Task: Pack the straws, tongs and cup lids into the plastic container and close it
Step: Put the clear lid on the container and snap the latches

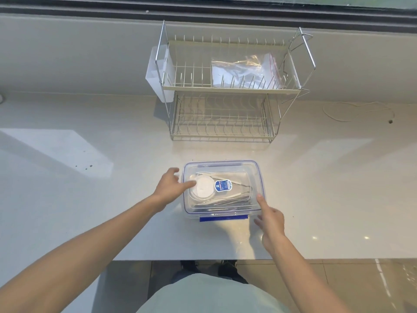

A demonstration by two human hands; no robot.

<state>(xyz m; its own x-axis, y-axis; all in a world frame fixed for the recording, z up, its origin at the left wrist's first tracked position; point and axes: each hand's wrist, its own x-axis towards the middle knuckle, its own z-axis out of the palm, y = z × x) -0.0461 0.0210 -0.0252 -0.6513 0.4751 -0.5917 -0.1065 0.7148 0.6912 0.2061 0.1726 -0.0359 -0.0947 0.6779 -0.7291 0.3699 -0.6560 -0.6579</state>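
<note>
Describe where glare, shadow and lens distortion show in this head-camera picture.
Head view: a bright warm glare patch lies on the counter just in front of the plastic container; a soft shadow falls left of the dish rack; wide-angle distortion bows the window ledge and splays both forearms; small light spots glint at the right.

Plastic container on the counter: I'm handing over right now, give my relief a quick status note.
Left hand: open, fingers resting on the lid's left edge.
Right hand: open, index finger at the plastic container's near right corner.
Cup lids, tongs and straws show inside through the clear lid.
Done: packing, lid placed on.
Left: the near blue latch sticks outward, apparently unclipped; press it and check the others, which I cannot judge.
</note>
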